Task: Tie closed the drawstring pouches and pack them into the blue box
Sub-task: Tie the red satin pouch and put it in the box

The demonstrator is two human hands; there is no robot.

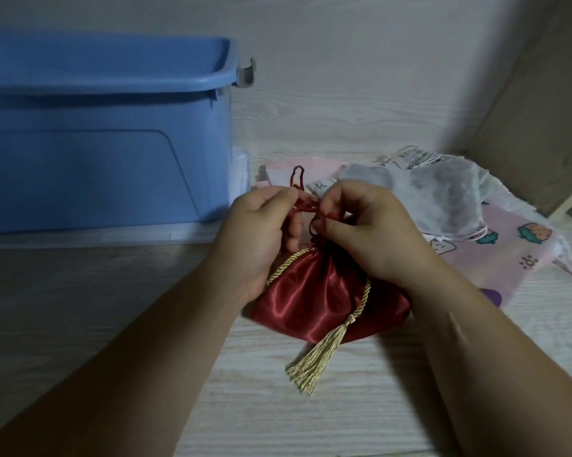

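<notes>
A red satin pouch point(314, 301) with gold cord trim and a gold tassel point(314, 361) lies on the pale wooden table, its mouth gathered. My left hand point(258, 235) pinches one end of the dark red drawstring point(306, 209), a loop of which sticks up behind the fingers. My right hand point(370, 232) pinches the other end just above the pouch's mouth. The blue box point(106, 140) stands open at the back left, its inside hidden from here.
Behind my right hand lie a white mesh pouch point(436, 196) and a pink printed pouch point(508, 255) with other flat pouches under them. A brown board point(541, 133) leans at the right. The blue box rests on a clear lid point(241, 169).
</notes>
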